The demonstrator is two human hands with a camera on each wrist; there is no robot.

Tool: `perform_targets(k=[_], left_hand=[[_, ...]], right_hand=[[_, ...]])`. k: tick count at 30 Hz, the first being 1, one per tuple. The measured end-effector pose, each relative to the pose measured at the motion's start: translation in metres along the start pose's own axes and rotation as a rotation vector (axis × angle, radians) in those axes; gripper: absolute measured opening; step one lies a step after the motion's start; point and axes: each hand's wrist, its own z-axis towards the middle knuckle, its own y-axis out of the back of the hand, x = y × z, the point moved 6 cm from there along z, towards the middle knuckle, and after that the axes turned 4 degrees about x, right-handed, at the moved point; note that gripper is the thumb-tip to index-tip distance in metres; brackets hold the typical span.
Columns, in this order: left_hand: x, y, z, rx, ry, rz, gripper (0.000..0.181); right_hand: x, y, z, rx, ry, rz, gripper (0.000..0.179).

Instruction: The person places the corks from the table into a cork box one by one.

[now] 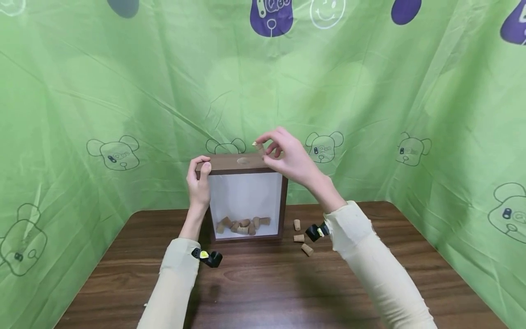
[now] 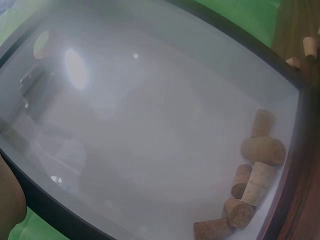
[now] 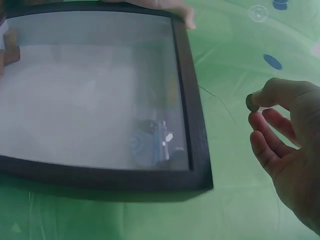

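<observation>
A dark wooden shadow box (image 1: pixel 222 165) with a clear front stands upright on the table, a round hole (image 1: pixel 243 161) in its top edge. Several corks (image 1: pixel 243 230) lie in a heap along its floor, also seen in the left wrist view as tan corks (image 2: pixel 262 150). My left hand (image 1: pixel 199 185) grips the box's upper left corner, thumb at the front. Above the top edge, to the right of the hole, my right hand (image 1: pixel 292 157) pinches one cork (image 1: pixel 260 148) between thumb and fingertips. That cork (image 3: pixel 251 103) is apart from the box in the right wrist view.
Three loose corks (image 1: pixel 299 238) lie on the brown wooden table (image 1: pixel 255 283) just right of the box. A green printed curtain (image 1: pixel 164 114) hangs behind and at both sides. Each wrist carries a small black camera (image 1: pixel 211 259).
</observation>
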Motion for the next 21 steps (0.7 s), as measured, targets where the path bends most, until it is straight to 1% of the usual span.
perform_targets(k=[5,10,12,14,18,21], left_hand=[[-0.001,0.002,-0.002,0.007,0.005,0.004,0.033],[0.003,0.001,-0.005,0.013,0.004,0.008,0.036],[0.003,0.001,-0.005,0.011,-0.004,0.011,0.039],[0.004,0.002,-0.004,0.003,-0.015,0.004,0.039],[0.003,0.003,-0.002,-0.015,-0.032,-0.020,0.032],[0.003,0.000,-0.002,-0.009,-0.021,-0.021,0.029]], right_hand=[[0.000,-0.019,0.015,0.049,0.006,0.011,0.038],[-0.010,-0.034,0.021,0.095,-0.048,0.001,0.038],[-0.013,-0.038,0.023,0.108,-0.070,-0.008,0.038],[-0.014,-0.041,0.025,0.117,-0.080,-0.012,0.037],[-0.017,-0.047,0.030,0.140,-0.082,-0.029,0.035],[-0.020,-0.048,0.029,0.150,-0.101,-0.042,0.031]])
